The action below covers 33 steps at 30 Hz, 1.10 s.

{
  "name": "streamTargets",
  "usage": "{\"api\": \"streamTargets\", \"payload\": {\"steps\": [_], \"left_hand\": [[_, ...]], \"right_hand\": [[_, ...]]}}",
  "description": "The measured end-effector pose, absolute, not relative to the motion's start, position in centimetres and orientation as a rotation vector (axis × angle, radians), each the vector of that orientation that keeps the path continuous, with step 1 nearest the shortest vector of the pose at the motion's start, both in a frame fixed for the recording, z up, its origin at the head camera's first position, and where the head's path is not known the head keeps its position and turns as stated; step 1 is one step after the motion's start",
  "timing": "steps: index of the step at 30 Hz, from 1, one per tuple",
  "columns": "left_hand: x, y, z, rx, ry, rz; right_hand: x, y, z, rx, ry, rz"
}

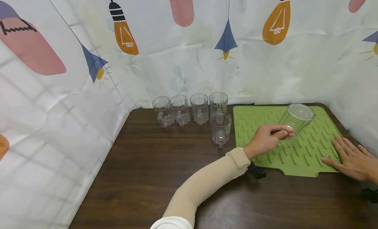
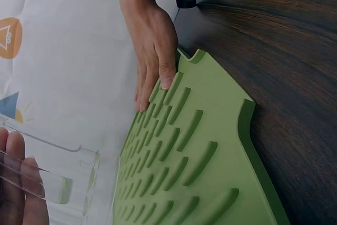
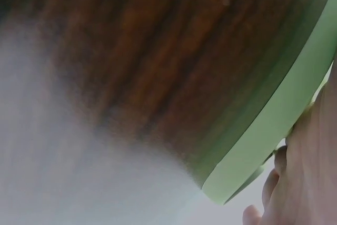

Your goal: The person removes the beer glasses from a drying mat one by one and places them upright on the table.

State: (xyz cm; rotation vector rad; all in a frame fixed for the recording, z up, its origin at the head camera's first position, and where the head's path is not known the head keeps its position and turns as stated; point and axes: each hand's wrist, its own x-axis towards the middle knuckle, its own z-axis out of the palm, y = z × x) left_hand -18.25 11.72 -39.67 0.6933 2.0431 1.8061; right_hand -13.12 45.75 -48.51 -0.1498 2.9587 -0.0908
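My left hand [image 1: 269, 137] grips a clear glass mug [image 1: 301, 113] by its handle side. The mug is tilted with its base up, over a green ridged drying mat [image 1: 265, 160]. In the left wrist view, fingers [image 2: 32, 191] show through the clear mug, close to the mat's ridges. My right hand [image 1: 354, 156] lies flat with fingers spread on the mat's right edge. Its fingers are only partly visible in the right wrist view, beside the mat's rim.
Left of the mat, several clear mugs stand on the dark wooden table [image 1: 141, 176]. Most form a row at the back; one mug [image 1: 220, 129] stands in front, close to the mat. A patterned white curtain [image 1: 165, 71] hangs behind and along both sides.
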Motion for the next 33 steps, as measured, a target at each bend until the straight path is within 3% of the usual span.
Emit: {"api": "streamTargets", "payload": {"steps": [33], "left_hand": [[-17.4, 6.5, -40.0, 0.781, 1.901, 1.857]], "right_hand": [[-13.2, 45.8, -49.2, -0.121, 3.034, -0.081]]}}
